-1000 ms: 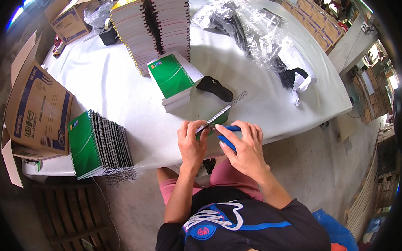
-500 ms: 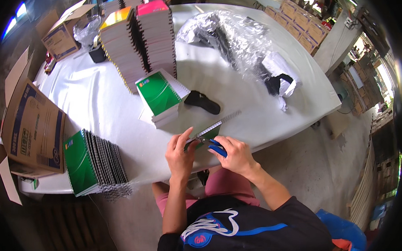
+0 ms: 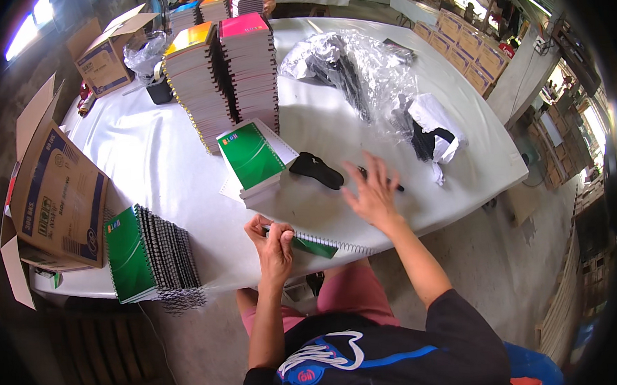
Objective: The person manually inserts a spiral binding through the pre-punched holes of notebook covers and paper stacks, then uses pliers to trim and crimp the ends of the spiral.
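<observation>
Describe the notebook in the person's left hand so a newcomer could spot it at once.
Start at the white-covered table and follow its near edge to the middle. There the left hand grips a green-covered, wire-bound notebook lying flat. Unlike the green notebooks standing on edge at the table's left corner, it lies alone and is held.

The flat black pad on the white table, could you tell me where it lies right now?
In the head view the flat black pad lies mid-table, just right of the short green-topped notebook stack and left of the raised right hand.

A packing workshop: stacked spiral notebooks (image 3: 220, 65), cardboard cartons (image 3: 57, 190), long white table (image 3: 149, 165).
</observation>
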`<action>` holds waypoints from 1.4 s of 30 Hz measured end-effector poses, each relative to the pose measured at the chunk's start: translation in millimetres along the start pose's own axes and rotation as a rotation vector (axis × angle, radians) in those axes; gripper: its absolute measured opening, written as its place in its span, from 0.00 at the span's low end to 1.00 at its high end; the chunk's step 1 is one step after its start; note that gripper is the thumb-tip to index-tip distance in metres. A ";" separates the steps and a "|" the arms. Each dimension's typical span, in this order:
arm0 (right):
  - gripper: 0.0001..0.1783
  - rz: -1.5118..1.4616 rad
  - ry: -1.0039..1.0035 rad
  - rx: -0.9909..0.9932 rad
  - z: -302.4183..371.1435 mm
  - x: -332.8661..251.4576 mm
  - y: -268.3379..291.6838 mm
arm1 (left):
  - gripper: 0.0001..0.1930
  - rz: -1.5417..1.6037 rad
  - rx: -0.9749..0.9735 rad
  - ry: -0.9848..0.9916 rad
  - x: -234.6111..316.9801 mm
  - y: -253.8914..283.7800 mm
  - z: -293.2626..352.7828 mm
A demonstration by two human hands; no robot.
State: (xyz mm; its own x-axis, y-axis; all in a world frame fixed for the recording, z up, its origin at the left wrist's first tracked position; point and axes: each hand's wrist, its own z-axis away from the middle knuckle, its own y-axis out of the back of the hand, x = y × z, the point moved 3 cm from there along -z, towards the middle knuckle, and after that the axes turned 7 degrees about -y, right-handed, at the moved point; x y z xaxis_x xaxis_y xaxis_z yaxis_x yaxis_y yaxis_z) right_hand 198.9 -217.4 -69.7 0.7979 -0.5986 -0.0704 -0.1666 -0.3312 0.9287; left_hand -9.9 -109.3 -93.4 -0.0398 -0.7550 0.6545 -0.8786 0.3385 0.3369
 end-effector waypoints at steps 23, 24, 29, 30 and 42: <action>0.16 -1.516 -0.080 -0.836 7.1 -43.0 -0.9 | 0.44 0.305 -0.052 0.170 -11.6 -18.8 6.1; 0.15 -1.536 -0.034 -0.809 7.4 -47.5 2.0 | 0.44 0.327 -0.072 0.205 -13.0 -18.8 6.7; 0.11 -1.184 0.065 -0.602 5.3 -55.0 -1.8 | 0.43 0.435 -0.103 0.241 -15.7 -20.7 6.0; 0.10 -1.503 0.066 -0.585 8.3 -56.1 5.3 | 0.43 0.428 -0.105 0.238 -16.1 -19.6 5.9; 0.11 -1.109 0.115 -0.502 -5.9 -68.3 2.5 | 0.46 0.406 -0.192 0.224 -15.9 -22.3 8.6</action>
State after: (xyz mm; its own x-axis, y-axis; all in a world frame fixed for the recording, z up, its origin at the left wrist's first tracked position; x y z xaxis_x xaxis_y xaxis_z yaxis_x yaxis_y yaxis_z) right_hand 147.5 -173.0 -60.4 0.4162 -0.0943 -0.9044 0.8582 -0.2880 0.4249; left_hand 6.2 -109.7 -117.2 -0.2389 -0.4087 0.8808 -0.7088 0.6935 0.1295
